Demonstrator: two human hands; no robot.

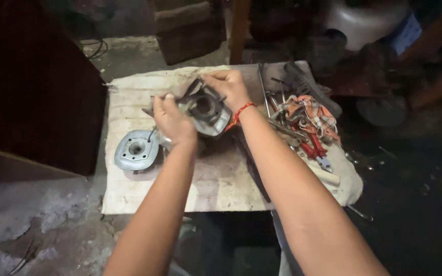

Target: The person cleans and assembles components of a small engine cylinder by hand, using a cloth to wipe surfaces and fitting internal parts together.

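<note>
A grey metal engine cylinder (pixel 206 110) with a round bore is held above a dirty cloth sheet (pixel 216 184) on the floor. My left hand (pixel 172 120) grips its left side, along with a thin flat gasket-like piece at the top left. My right hand (pixel 228 88), with a red thread at the wrist, holds the cylinder's upper right edge. To the left of my left hand, a round silver cylinder head (pixel 136 150) lies flat on the sheet.
A pile of tools lies at the right of the sheet: red-handled pliers (pixel 315 151), metal rods, a wrench and an orange patterned rag (pixel 310 115). A dark box (pixel 31 87) stands at the left. Concrete floor surrounds the sheet; dark clutter fills the back.
</note>
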